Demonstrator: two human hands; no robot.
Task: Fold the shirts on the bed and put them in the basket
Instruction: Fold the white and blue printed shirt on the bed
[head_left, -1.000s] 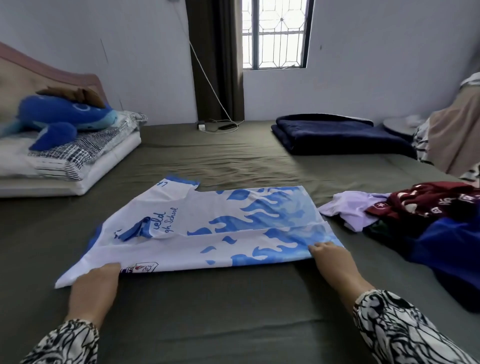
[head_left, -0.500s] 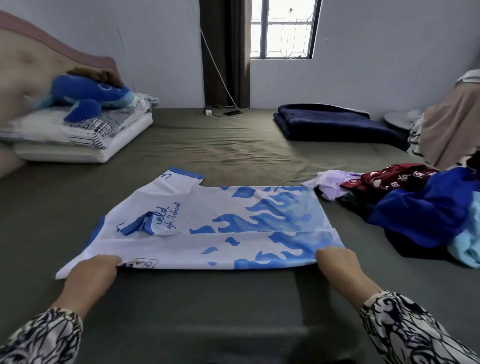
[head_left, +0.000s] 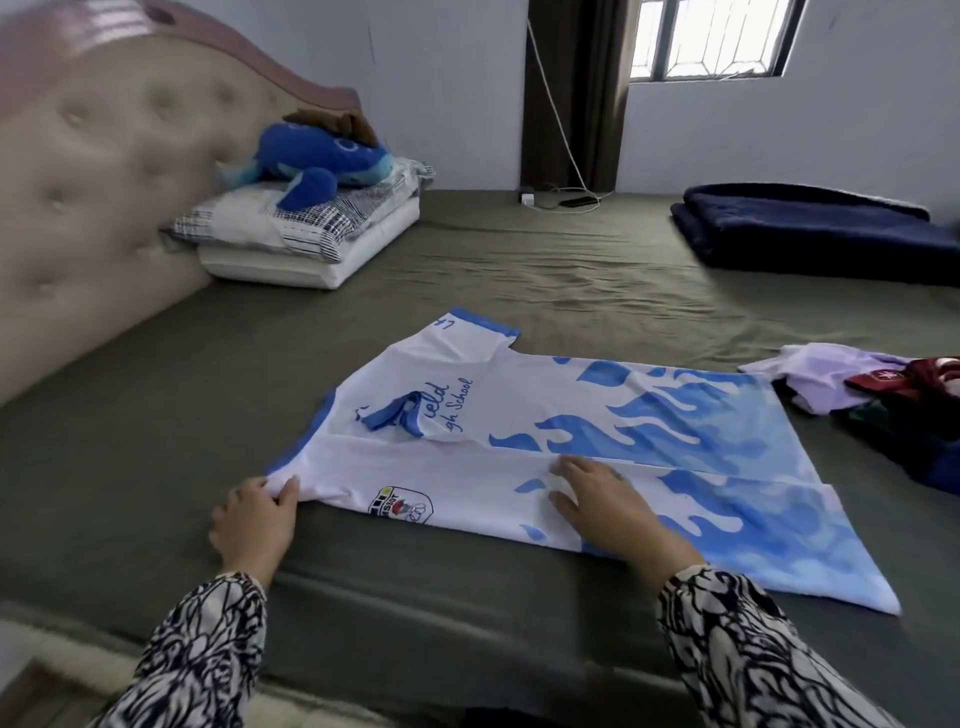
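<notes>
A white shirt with blue flame print (head_left: 649, 431) lies flat on the olive bed sheet (head_left: 156, 415), its near side folded over along its length. My left hand (head_left: 257, 517) pinches the shirt's near left corner at the shoulder. My right hand (head_left: 608, 504) rests flat on the folded strip near the shirt's middle, fingers straight. A pile of unfolded shirts (head_left: 883, 395), lilac, maroon and dark blue, sits at the right edge. No basket is in view.
A padded headboard (head_left: 78, 208) stands at the left with stacked pillows (head_left: 311, 244) and a blue plush toy (head_left: 322, 161). A folded navy blanket (head_left: 810, 228) lies at the back right. A charger and cable (head_left: 561, 200) sit by the far wall.
My right hand left the shirt's right hem corner and moved left onto the middle of the folded strip. My left hand stayed at the left corner. The view turned left.
</notes>
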